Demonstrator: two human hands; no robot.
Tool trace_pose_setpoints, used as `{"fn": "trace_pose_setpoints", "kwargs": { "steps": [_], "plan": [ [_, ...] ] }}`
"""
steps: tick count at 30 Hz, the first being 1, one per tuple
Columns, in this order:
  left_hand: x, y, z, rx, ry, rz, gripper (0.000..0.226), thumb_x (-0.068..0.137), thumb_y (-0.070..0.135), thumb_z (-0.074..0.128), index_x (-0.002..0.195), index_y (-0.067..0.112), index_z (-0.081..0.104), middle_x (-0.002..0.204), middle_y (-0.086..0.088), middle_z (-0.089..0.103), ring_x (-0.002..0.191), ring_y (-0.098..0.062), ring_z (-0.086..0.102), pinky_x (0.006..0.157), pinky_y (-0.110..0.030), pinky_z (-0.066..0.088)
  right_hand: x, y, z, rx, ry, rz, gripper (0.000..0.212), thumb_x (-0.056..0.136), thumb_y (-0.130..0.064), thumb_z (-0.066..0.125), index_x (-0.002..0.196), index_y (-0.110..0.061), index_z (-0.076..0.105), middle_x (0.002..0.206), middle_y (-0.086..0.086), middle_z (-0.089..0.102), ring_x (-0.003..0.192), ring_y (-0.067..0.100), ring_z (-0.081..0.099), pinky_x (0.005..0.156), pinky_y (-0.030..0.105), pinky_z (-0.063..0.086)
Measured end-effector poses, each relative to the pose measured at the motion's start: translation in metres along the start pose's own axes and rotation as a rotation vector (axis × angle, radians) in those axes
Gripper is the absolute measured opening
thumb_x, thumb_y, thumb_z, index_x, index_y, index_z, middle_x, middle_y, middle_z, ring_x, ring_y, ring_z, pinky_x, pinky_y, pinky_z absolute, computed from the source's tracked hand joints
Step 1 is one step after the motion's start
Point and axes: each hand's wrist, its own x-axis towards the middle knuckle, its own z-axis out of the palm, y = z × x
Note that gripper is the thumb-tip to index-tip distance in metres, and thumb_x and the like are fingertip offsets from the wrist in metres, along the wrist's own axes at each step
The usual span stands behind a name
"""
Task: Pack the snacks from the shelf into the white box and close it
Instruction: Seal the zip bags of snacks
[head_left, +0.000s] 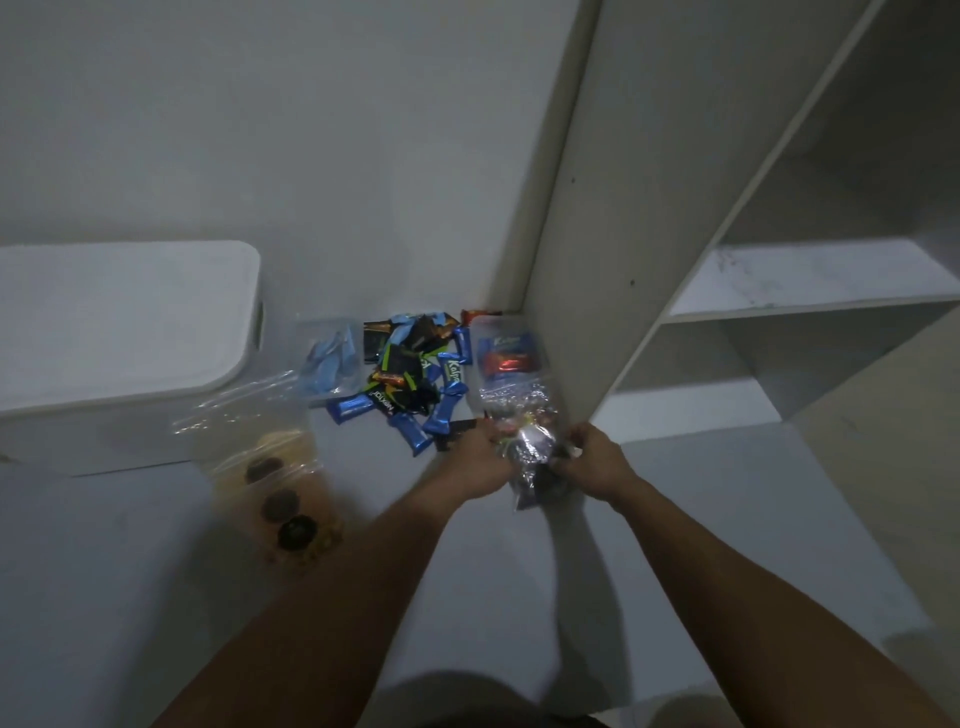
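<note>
A clear bag of small wrapped sweets (527, 460) is held between both hands just above the floor. My left hand (480, 462) grips its left side and my right hand (597, 462) grips its right side. Behind it lies a clear bag with red and blue snack packs (506, 358). A pile of loose blue and black snack bars (410, 379) spreads on the floor. The white box (119, 338) stands at the left with its lid on. The white shelf (810, 280) at the right shows bare boards.
A clear bag of round cookies (275, 493) lies near my left forearm. Another clear bag with pale blue packs (330, 361) sits between the box and the pile. The shelf's side panel (597, 218) rises close beside my right hand. A white wall stands behind.
</note>
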Motion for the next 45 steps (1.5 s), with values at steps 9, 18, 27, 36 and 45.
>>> {"fn": "trace_pose_setpoints", "kwargs": {
  "steps": [9, 18, 27, 36, 45],
  "plan": [
    [0.003, -0.005, 0.013, -0.301, -0.061, -0.288, 0.046, 0.056, 0.014, 0.068, 0.101, 0.024, 0.059, 0.111, -0.005, 0.061, 0.105, -0.023, 0.056, 0.089, -0.040, 0.052, 0.006, 0.009, 0.005, 0.191, -0.074, 0.086, 0.057, 0.072, -0.025, 0.077, 0.117, -0.010, 0.047, 0.112, 0.011, 0.063, 0.103, 0.027, 0.060, 0.091, 0.041, 0.051],
    [-0.008, 0.003, -0.005, -0.413, -0.003, -0.209, 0.032, 0.079, -0.002, 0.056, 0.093, 0.025, 0.065, 0.098, -0.003, 0.066, 0.094, -0.019, 0.064, 0.076, -0.035, 0.057, 0.000, -0.004, 0.010, 0.486, -0.093, 0.040, 0.018, 0.083, -0.017, 0.073, 0.100, -0.022, 0.071, 0.089, 0.003, 0.069, 0.079, 0.018, 0.067, 0.064, 0.037, 0.061],
    [-0.027, 0.002, -0.055, -0.546, 0.255, -0.023, 0.023, 0.091, 0.009, 0.050, 0.104, 0.002, 0.068, 0.098, -0.011, 0.068, 0.094, -0.024, 0.064, 0.089, -0.039, 0.052, -0.011, -0.026, 0.021, 0.394, -0.033, -0.072, 0.013, 0.086, -0.015, 0.070, 0.098, -0.010, 0.072, 0.098, 0.010, 0.068, 0.086, 0.026, 0.067, 0.068, 0.038, 0.061],
    [-0.036, 0.005, -0.084, 0.032, 0.088, 0.230, 0.010, 0.079, 0.007, 0.071, 0.086, 0.008, 0.078, 0.080, -0.006, 0.074, 0.066, -0.006, 0.064, 0.060, -0.018, 0.050, -0.022, -0.051, 0.027, 0.264, -0.075, -0.196, 0.006, 0.089, -0.012, 0.066, 0.086, -0.010, 0.071, 0.078, 0.001, 0.062, 0.079, 0.019, 0.060, 0.077, 0.039, 0.056],
    [-0.043, -0.002, -0.072, -0.001, 0.190, 0.190, 0.010, 0.074, 0.001, 0.070, 0.076, 0.007, 0.077, 0.071, -0.008, 0.071, 0.066, -0.019, 0.064, 0.066, -0.037, 0.057, -0.048, -0.083, 0.025, 0.618, 0.082, -0.019, 0.032, 0.087, -0.032, 0.067, 0.085, -0.001, 0.068, 0.074, 0.007, 0.066, 0.066, 0.019, 0.063, 0.063, 0.034, 0.056]
  ]
}}
